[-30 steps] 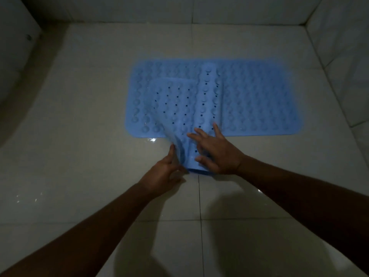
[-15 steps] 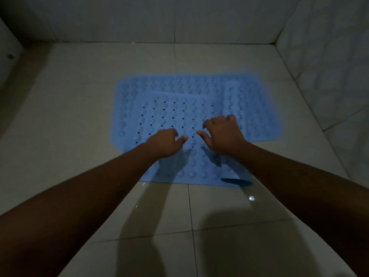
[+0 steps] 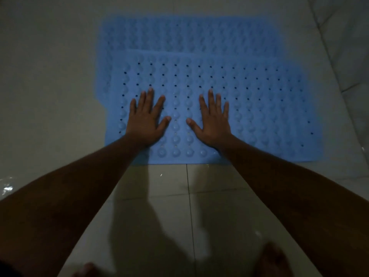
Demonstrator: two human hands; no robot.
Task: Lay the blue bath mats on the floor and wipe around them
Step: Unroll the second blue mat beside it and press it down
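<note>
Flat and wide open with the left grip (image 3: 146,120): fingers straight and spread, palm down on the near mat (image 3: 259,116), holding nothing. Same with the right grip (image 3: 212,120) just beside it, thumbs pointing at each other across a narrow strip of mat. Both set on the left half of that mat, toward its near edge.

Under the palms: pale blue, rectangular, covered in rows of round bumps with small dark holes between them (holes clearest across the upper rows). Lying flat on the floor (image 3: 50,96), near edge straight and met by a grout line (image 3: 187,196) running back toward the camera. Overlapping a far mat (image 3: 189,33) beneath it, of the same blue and the same bumps but blurred, showing as a band along the top and a thin strip down the left side.

Past the edges: bare pale tile wide open to the left and toward the camera; much less room on the right, with the near mat's right edge near a tiled wall (image 3: 347,47). Small wet glints (image 3: 8,188) on the floor at far left. At the bottom of the view, a bare left foot (image 3: 85,269) and right foot (image 3: 273,260), dim and blurred, well apart from the mats. Dark overall, with arm shadows on the tile between the forearms.
</note>
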